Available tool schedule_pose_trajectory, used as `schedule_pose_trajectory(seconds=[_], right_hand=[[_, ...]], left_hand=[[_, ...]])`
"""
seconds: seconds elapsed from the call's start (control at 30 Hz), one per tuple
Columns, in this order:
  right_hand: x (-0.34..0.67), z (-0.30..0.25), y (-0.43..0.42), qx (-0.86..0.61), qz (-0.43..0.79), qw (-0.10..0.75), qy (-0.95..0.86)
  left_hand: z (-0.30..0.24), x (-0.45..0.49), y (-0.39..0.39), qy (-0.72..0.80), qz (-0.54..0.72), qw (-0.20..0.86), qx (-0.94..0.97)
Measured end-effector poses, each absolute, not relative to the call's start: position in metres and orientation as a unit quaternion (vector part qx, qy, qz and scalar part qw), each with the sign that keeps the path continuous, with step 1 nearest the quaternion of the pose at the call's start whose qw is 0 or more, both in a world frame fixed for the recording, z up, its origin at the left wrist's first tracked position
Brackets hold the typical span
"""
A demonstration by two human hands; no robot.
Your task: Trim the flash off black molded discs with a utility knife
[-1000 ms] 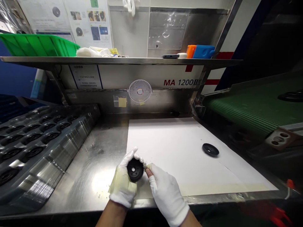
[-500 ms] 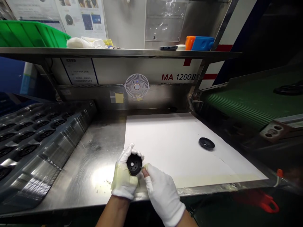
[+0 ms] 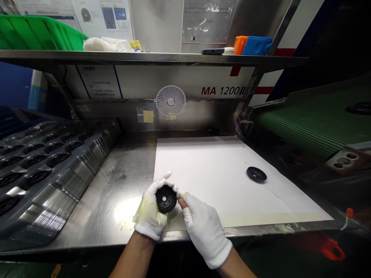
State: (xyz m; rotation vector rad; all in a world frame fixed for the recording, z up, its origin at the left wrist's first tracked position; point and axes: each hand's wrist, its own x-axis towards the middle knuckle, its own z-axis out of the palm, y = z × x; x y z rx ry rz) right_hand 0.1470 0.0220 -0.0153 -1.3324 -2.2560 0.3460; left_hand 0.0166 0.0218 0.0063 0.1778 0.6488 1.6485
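My left hand (image 3: 150, 212), in a white glove with a yellowish covering over the palm, is closed around a black round plastic disc (image 3: 166, 199). The disc has a bright centre hole with smaller holes around it, and its face is turned up toward me. My right hand (image 3: 204, 227), also in a white glove, is pinched at the right rim of the disc, its thumb tip bare. Something small and dark may be between those fingers, too small to name. A second black disc (image 3: 256, 174) lies on the white sheet (image 3: 203, 170), to the right.
On the left stands a stack of clear trays (image 3: 84, 177) filled with several black discs. A green conveyor belt (image 3: 301, 123) runs at the right. Behind are a small fan (image 3: 171, 101) and a metal shelf (image 3: 162, 58) bearing a green bin (image 3: 37, 34).
The disc in my left hand has turned to face me more squarely. My right fingers have shifted slightly up along its rim. The whole view has moved a little.
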Motion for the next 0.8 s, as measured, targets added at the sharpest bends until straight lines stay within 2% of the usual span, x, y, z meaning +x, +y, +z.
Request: schedule_pose_trajectory(seconds=[0.37,0.5,0.8], right_hand=[[0.134,-0.026,0.006,-0.488,0.157,0.27,-0.815],[0.132,-0.026,0.009,-0.488,0.173,0.281,-0.808],[0.138,-0.019,0.004,-0.477,0.155,0.275,-0.82]], left_hand=[[0.009,0.026,0.024,0.293,0.741,0.604,-0.005],[0.007,0.029,0.022,0.297,0.781,0.549,0.014],[0.007,0.03,0.023,0.303,0.787,0.536,0.039]])
